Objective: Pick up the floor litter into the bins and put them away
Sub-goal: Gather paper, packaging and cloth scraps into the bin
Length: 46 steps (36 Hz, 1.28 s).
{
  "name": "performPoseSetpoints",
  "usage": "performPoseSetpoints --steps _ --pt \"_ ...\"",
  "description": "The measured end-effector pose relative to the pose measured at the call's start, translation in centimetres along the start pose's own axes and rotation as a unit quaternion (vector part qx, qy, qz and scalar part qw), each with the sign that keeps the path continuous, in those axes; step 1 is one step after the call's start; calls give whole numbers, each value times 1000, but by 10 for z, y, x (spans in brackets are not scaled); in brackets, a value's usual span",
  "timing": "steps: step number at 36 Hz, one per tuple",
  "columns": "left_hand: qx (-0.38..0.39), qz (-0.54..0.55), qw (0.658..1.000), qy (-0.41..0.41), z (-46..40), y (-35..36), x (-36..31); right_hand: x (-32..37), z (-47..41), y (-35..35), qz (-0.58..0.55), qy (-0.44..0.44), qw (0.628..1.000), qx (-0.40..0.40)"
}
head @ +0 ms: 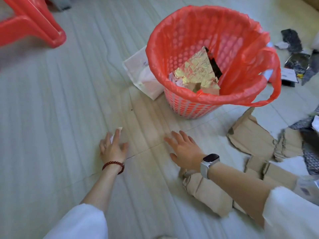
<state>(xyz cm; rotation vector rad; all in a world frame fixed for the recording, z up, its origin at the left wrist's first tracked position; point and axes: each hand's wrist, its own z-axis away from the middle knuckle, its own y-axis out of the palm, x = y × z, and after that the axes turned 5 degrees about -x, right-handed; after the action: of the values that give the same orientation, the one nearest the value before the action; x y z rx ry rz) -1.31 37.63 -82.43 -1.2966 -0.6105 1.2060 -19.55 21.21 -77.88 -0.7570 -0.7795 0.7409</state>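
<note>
A pink mesh bin (189,107) lined with a red plastic bag (172,40) stands on the tiled floor at centre right. Gold foil (198,69) and cardboard scraps lie inside it. My left hand (112,149) is low over the floor with a small white paper scrap (119,131) under its fingertips. My right hand (184,149), wearing a watch, hovers flat with fingers spread and holds nothing. Torn cardboard pieces (250,137) lie right of it, and crumpled cardboard (207,192) sits beneath my right forearm.
A white plastic pouch (139,73) lies against the bin's left side. A red plastic stool (34,21) stands at top left. Dark foil wrappers and paper scraps (296,62) are scattered at the far right.
</note>
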Motion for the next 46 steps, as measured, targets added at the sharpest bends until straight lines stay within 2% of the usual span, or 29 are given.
performPoseSetpoints --steps 5,9,13,17,20,24,28,31,33,34,36,38,40,42,44,46 --pt "-64 65 993 70 6 11 5 0 -15 11 52 -13 998 35" --pt "-70 113 987 85 12 20 0 -11 -11 22 111 -30 993 41" --pt "-84 152 978 115 20 26 -17 -17 -11 21 79 -42 996 14" --pt "-89 210 960 161 42 17 -51 -27 -4 11 -18 -28 999 -21" --pt "-127 221 923 289 62 3 -90 -40 15 -3 -76 0 994 -72" --pt "-195 233 841 447 89 -25 -149 -64 51 -24 -100 0 987 -124" --pt "-252 274 773 514 107 -61 -197 -80 87 -57 -115 -36 978 -172" --pt "-307 276 740 531 111 -86 -225 -92 109 -81 -119 -30 970 -209" --pt "-342 261 740 517 107 -102 -243 -102 120 -93 -106 -15 965 -238" --pt "-355 244 752 499 102 -108 -251 -107 124 -97 -99 -6 964 -248" --pt "-346 181 806 445 89 -114 -267 -118 131 -103 -94 14 960 -262" --pt "-291 123 868 383 80 -114 -281 -130 136 -103 -101 45 957 -268" --pt "-258 119 891 353 81 -112 -293 -142 141 -99 -107 77 952 -276" --pt "-278 119 876 377 95 -106 -307 -157 148 -94 -107 106 951 -272" --pt "-293 124 839 442 119 -94 -321 -174 159 -87 -103 136 950 -262" --pt "-259 124 804 521 146 -74 -334 -192 175 -77 -116 174 943 -260"
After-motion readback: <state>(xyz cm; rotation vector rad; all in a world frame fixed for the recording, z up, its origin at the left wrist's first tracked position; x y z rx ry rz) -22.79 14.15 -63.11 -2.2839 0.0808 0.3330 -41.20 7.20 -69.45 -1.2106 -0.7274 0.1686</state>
